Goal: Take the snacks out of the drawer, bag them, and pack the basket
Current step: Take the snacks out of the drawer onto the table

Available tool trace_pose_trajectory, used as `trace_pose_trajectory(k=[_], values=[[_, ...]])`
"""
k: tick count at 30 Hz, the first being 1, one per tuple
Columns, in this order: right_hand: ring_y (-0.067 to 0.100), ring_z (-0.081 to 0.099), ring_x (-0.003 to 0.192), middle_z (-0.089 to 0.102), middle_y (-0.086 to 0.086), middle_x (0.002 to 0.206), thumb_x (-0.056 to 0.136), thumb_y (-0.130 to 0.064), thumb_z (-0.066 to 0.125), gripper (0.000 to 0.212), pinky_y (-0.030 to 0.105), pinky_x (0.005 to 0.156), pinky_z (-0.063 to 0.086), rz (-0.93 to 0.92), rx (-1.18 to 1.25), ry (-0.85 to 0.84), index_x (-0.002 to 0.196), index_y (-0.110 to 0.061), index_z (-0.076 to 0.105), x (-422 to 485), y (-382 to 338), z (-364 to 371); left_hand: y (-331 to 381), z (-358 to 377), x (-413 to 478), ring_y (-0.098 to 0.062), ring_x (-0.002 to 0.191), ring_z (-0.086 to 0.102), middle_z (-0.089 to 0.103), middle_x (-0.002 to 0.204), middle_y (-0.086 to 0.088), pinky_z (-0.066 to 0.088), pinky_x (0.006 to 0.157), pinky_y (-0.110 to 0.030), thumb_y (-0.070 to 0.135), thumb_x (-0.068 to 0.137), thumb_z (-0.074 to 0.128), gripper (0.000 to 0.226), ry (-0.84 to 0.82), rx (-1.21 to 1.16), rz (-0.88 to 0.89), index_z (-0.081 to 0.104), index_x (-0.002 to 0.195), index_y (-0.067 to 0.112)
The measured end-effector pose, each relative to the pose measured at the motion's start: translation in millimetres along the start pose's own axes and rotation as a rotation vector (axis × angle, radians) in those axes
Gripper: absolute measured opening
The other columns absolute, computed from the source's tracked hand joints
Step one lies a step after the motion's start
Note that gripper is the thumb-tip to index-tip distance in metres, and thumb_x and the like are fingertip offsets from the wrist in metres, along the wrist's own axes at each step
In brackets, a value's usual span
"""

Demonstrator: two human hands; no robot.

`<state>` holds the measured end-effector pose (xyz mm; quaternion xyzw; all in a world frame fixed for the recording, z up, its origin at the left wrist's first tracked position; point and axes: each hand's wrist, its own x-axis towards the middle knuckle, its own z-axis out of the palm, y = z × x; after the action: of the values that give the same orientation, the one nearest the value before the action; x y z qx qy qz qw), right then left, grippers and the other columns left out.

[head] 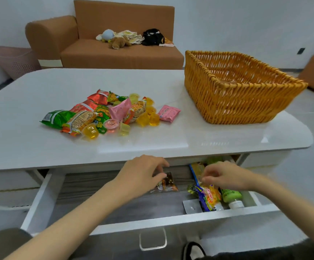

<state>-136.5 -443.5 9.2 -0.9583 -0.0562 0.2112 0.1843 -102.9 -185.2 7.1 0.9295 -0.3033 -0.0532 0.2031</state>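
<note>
The white drawer (39, 199) under the table stands pulled open. My left hand (143, 171) reaches into it and its curled fingers grip a dark clear-wrapped snack (168, 182). My right hand (225, 175) is inside the drawer's right part, fingers pinching at a yellow packet (197, 169) with a blue edge. Below it lie a purple and yellow snack bag (208, 197), a green bottle (231, 196) with a white cap and a silver packet (191, 206). A pile of snack bags and jelly cups (105, 113) lies on the white table (39, 85). The wicker basket (237, 102) stands at the table's right.
A pink wrapped snack (169, 113) lies between the pile and the basket. Behind the table is a brown sofa (114, 53) with plush toys and a black bag. A pink hamper (13, 61) stands at the far left. The drawer handle (152, 241) faces me.
</note>
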Motion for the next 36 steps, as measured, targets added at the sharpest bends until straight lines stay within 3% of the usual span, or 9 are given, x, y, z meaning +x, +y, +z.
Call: trace_pose_trajectory(k=[3,7,11,16,21,26,31,33,36], values=[[0.008,0.047,0.098,0.054,-0.015,0.107,0.091,-0.025,0.059,0.042,0.006,0.067,0.033,0.029,-0.195,-0.048,0.132,-0.024,0.052,9.8,32.5,23.2,-10.4,26.8,9.5,-0.005,0.101,0.056,0.063,0.118,0.015,0.048,0.083,-0.027,0.039,0.094,0.054,0.033,-0.127,0.003,-0.015,0.053,0.127,0.038],[0.020,0.036,0.133,0.038,-0.002,0.148,0.083,-0.017,0.064,0.069,0.029,0.106,0.037,0.006,-0.292,-0.095,0.145,-0.029,0.038,30.6,58.0,39.8,-35.9,53.5,28.6,-0.014,0.120,0.053,0.056,0.135,0.005,0.046,0.098,-0.033,0.035,0.092,0.058,0.050,-0.283,-0.046,-0.101,0.044,0.140,0.031],[0.023,0.041,0.129,0.044,0.000,0.143,0.079,-0.027,0.073,0.070,0.033,0.102,0.041,0.009,-0.497,-0.165,0.142,-0.029,0.040,44.0,59.3,49.8,-45.3,78.4,43.3,-0.018,0.127,0.048,0.045,0.146,0.000,0.041,0.099,-0.025,0.033,0.093,0.059,0.064,-0.404,-0.086,-0.118,0.029,0.149,0.027],[0.023,0.050,0.116,0.054,0.004,0.126,0.078,-0.036,0.074,0.064,0.033,0.092,0.042,-0.026,-0.581,-0.125,0.130,-0.017,0.043,52.9,50.2,55.8,-48.0,111.2,57.9,-0.020,0.148,-0.003,-0.010,0.160,0.012,0.013,0.120,-0.039,0.042,0.091,0.060,0.084,-0.429,-0.051,-0.138,0.004,0.154,0.033],[0.011,0.053,0.081,0.054,-0.006,0.095,0.070,-0.046,0.080,0.073,0.017,0.058,0.039,0.043,-0.205,-0.227,0.124,-0.017,0.040,53.8,48.8,57.4,-49.1,118.5,62.5,-0.023,0.148,0.002,0.003,0.161,0.004,0.014,0.120,-0.041,0.043,0.091,0.059,0.085,-0.435,-0.050,-0.198,0.003,0.153,0.030],[0.012,0.053,0.097,0.054,-0.003,0.112,0.070,-0.057,0.076,0.076,0.020,0.077,0.044,0.070,-0.189,-0.304,0.127,-0.019,0.044,56.1,48.8,61.7,-45.0,118.6,62.1,-0.027,0.148,0.000,0.003,0.161,-0.002,0.013,0.119,-0.042,0.047,0.082,0.069,0.097,-0.441,0.006,-0.244,0.005,0.154,0.029],[0.016,0.049,0.090,0.053,-0.001,0.089,0.076,-0.062,0.067,0.043,0.023,0.076,0.038,0.205,-0.091,-0.111,0.076,-0.021,0.055,64.0,55.6,60.5,-47.0,125.3,53.5,-0.031,0.143,0.005,0.004,0.153,-0.007,0.028,0.114,-0.044,0.046,0.076,0.076,0.108,-0.427,-0.022,-0.247,0.003,0.153,0.032],[0.026,0.041,0.119,0.055,0.009,0.116,0.071,-0.075,0.056,0.059,0.033,0.101,0.029,0.282,-0.068,-0.017,0.090,-0.019,0.064,69.4,60.9,63.9,-49.1,125.5,51.1,-0.030,0.144,0.003,0.001,0.155,-0.003,0.028,0.113,-0.045,0.047,0.073,0.077,0.111,-0.419,-0.029,-0.271,0.000,0.153,0.035],[0.030,0.035,0.132,0.049,0.011,0.135,0.079,-0.068,0.056,0.071,0.037,0.110,0.024,0.354,0.009,0.008,0.124,-0.014,0.056,76.0,58.6,69.0,-48.3,123.1,50.2,-0.030,0.144,0.005,0.011,0.154,-0.004,0.022,0.114,-0.048,0.047,0.072,0.078,0.111,-0.419,0.011,-0.276,0.003,0.153,0.034]])
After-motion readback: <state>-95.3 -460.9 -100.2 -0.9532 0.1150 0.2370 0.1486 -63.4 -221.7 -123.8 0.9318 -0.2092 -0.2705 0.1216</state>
